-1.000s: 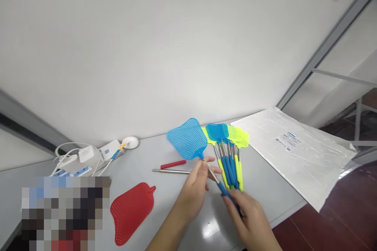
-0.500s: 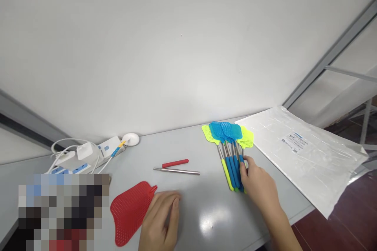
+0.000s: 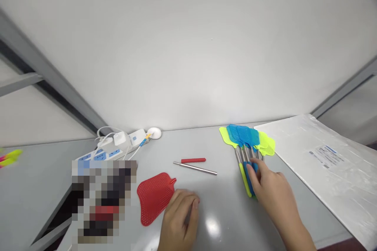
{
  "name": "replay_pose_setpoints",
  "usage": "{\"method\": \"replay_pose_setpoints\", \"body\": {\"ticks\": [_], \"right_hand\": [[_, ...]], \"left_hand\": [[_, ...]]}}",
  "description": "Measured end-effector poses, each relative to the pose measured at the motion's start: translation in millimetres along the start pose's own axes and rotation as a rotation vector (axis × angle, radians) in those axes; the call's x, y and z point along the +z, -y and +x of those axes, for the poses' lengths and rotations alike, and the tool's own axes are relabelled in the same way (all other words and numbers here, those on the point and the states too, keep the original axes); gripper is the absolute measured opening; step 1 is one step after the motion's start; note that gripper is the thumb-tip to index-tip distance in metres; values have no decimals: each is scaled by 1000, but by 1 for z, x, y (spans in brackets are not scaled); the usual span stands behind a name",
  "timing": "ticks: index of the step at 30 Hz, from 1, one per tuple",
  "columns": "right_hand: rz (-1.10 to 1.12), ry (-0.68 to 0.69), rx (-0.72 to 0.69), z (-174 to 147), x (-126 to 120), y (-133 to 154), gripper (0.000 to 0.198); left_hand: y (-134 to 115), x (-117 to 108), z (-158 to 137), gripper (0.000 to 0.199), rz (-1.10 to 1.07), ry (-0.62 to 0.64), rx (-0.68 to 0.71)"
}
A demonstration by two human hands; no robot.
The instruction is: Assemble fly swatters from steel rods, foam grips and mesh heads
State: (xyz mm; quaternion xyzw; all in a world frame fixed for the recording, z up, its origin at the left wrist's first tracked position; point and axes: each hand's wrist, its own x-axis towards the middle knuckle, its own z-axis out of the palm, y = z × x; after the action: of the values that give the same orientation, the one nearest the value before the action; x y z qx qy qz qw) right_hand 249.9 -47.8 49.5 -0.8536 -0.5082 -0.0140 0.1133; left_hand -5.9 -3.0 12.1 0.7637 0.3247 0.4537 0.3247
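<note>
A bunch of folding-style fly swatters point(image 3: 244, 135), with blue and yellow-green mesh heads, metal shafts and coloured handles, lies on the grey table. My right hand point(image 3: 272, 188) is over their lower part, thumb and index finger around the blue handles; its other fingers are hidden. My left hand point(image 3: 179, 219) rests on the table with curled fingers, and nothing shows in it. Just left of it is a loose red swatter head point(image 3: 154, 198), its short socket pointing up and right. Beyond lie a red handle grip point(image 3: 193, 160) and a bare metal rod point(image 3: 196, 168).
A large white plastic package point(image 3: 297, 153) with a label covers the right side of the table. At the back left stand a power strip point(image 3: 107, 155) with plugs and cables and a round white device point(image 3: 154, 133). A pixelated patch hides the area below them. The wall borders the back.
The view has turned left, so things sit farther right. My right hand has shifted over the swatter handles, and more yellow-green mesh shows at the bunch's right. My left hand stays beside the red head.
</note>
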Motion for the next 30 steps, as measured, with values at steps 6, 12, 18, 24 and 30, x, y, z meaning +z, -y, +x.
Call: {"method": "replay_pose_setpoints", "body": {"ticks": [6, 12, 18, 24, 30], "right_hand": [[-85, 194, -493, 24, 4, 78, 29], [-106, 225, -742, 41, 23, 135, 25], [-141, 257, -848, 44, 44, 143, 13], [-97, 319, -851, 36, 52, 139, 15], [202, 459, -761, 23, 24, 129, 31]], "left_hand": [[-11, -2, -3, 15, 57, 40, -68], [-20, -6, -5, 17, 77, 31, -39], [-13, 2, -12, 12, 215, -43, 54], [-9, 7, -15, 13, 235, -64, 50], [-13, 2, -14, 20, 106, -117, -61]]}}
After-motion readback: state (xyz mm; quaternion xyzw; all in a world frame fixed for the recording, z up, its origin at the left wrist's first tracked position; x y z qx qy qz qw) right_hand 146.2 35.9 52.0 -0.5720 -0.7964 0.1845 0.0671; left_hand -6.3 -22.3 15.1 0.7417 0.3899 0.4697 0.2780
